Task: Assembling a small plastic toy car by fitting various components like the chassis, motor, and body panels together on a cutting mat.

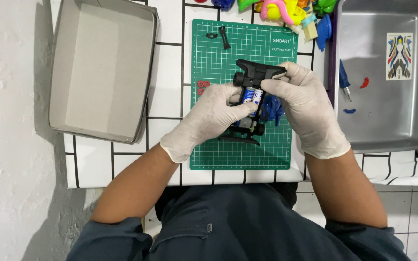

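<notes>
Centrally, both gloved hands clamp black toy car chassis over green mat; long axis runs top-bottom of frame. Left hand grips mid-body, right hand upper end.

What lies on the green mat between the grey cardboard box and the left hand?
Head view: small red round parts on the mat, between box and left hand.

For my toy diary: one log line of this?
left hand: on batteries | right hand: holds black toy chassis | over green mat

Both gloved hands, left hand and right hand, grip a black toy chassis over a green cutting mat.
</notes>
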